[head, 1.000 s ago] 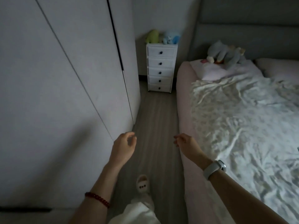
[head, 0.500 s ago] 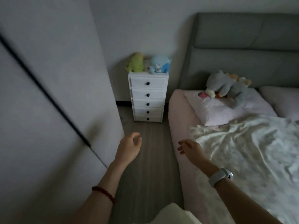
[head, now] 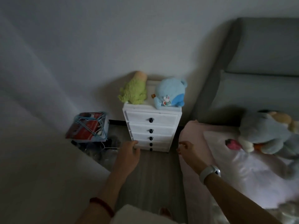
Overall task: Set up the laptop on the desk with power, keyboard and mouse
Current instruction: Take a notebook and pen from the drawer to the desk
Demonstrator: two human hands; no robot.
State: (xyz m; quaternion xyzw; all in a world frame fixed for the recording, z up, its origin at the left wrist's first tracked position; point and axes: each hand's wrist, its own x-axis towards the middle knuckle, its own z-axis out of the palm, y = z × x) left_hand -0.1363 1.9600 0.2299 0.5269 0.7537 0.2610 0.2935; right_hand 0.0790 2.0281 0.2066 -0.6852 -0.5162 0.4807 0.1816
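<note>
Reaching both empty hands, left [head: 129,155] and right [head: 189,151], fingers loosely curled, toward the white drawer chest [head: 151,129] beside the bed [head: 195,143], probably fetching gear. Seeing no laptop, keyboard or mouse.

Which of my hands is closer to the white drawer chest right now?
Left. Your left hand is in front of the white drawer chest, overlapping its lower left corner in the view. Your right hand hovers off the chest's lower right side, by the bed.

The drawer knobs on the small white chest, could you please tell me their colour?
The drawer knobs are black, in the head view.
</note>
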